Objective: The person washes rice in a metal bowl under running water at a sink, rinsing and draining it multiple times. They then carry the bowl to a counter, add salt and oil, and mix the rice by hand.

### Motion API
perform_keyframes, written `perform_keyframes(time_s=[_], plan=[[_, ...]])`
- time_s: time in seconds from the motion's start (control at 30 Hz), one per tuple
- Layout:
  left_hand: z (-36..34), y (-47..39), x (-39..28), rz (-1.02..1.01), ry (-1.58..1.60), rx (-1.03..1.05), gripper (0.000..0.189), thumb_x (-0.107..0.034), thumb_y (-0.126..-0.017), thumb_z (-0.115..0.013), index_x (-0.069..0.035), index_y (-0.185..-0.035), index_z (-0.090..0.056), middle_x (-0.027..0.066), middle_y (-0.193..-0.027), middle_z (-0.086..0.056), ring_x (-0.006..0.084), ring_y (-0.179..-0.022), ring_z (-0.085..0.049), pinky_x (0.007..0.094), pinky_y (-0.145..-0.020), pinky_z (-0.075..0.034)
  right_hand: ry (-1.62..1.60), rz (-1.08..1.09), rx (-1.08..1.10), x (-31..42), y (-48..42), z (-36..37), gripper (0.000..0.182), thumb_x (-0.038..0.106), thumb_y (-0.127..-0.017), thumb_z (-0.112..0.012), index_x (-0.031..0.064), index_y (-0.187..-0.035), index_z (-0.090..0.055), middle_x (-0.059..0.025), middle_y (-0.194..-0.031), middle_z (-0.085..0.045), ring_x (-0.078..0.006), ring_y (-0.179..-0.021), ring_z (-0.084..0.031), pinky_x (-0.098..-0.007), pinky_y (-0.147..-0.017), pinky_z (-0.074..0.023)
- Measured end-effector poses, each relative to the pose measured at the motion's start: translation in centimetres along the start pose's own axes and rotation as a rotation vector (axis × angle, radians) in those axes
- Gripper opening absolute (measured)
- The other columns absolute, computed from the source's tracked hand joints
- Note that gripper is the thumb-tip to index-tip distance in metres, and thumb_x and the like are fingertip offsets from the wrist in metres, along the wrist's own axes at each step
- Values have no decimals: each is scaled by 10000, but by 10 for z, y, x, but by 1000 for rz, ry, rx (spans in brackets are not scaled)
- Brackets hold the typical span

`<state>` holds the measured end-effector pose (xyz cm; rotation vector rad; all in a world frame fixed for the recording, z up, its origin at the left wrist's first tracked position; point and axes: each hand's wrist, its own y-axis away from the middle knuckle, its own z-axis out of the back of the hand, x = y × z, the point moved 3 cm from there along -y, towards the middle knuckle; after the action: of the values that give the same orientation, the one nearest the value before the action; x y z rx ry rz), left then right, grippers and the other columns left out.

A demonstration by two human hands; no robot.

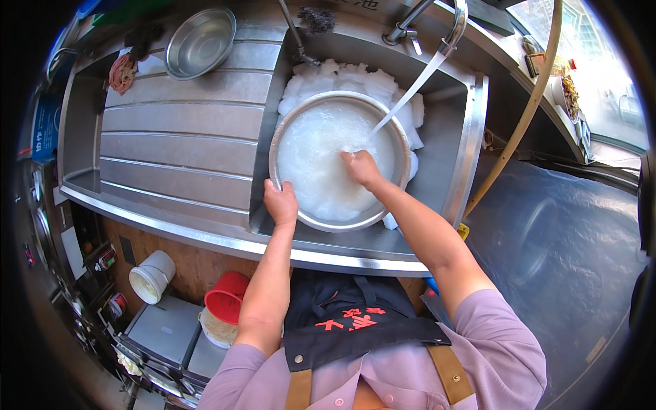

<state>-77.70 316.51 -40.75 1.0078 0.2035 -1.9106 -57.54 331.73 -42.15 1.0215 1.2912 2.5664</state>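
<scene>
A large round metal basin (405, 154) full of cloudy white water stands in the deep steel sink (435, 195), on and beside white foam or ice-like lumps (359, 77). At the basin's near left rim my left hand (281, 202) grips the edge, thumb and fingers on it. My right hand (361, 167) is over the middle of the basin, partly in the water; whether its fingers hold anything is hidden. From the curved tap (453, 38) at the upper right, water (410, 92) pours into the basin near my right hand.
An empty metal bowl (201, 45) and a pink cloth (122, 73) lie on the ribbed drainboard (184, 123) at left. A dark scrubber (316, 19) sits behind the sink. A wooden pole (517, 128) leans at right. Below left are a red bucket (225, 297) and a white bucket (152, 277).
</scene>
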Motion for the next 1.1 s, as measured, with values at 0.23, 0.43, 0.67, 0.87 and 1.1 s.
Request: perform_keyframes(time_s=[0.23,0.43,0.67,0.87,1.1], plan=[[1,1,-3,-18,-24,12,196,-147,-853,-604,30,-901,-535,263,-852,-655,472,-827,-632,500,-750,-490,696,676,-285,39,7,40,616,449,-739,-720,49,-1202,-651,-242,-1255,-571,-375,-1122,-596,-468,-964,-484],[2,1,-4,-15,-44,19,203,-154,-858,-598,34,-907,-536,274,-877,-653,474,-861,-631,504,-771,-487,815,344,85,36,-26,47,691,482,-738,-712,64,-1279,-620,-200,-1254,-624,-331,-1185,-592,-420,-995,-484],[2,2,-5,-18,-32,11,200,-150,-846,-596,35,-897,-538,278,-864,-651,483,-842,-630,510,-756,-489,596,102,303,21,-26,18,816,553,-750,-710,-53,-1282,-592,-241,-1255,-628,-333,-1144,-623,-387,-984,-489],[4,3,-6,-18,-36,-6,199,-142,-837,-590,41,-895,-538,286,-860,-646,491,-845,-625,509,-757,-488,-108,-210,600,2,-1,-9,770,428,-729,-826,-59,-1279,-593,-182,-1240,-642,-288,-1119,-622,-380,-956,-496],[2,1,-5,-18,-16,12,204,-140,-842,-593,48,-902,-541,287,-867,-649,487,-848,-629,504,-760,-488,191,-149,698,-11,-2,-34,627,398,-743,-838,-58,-1143,-678,-169,-1123,-666,-264,-966,-639,-404,-834,-511]])
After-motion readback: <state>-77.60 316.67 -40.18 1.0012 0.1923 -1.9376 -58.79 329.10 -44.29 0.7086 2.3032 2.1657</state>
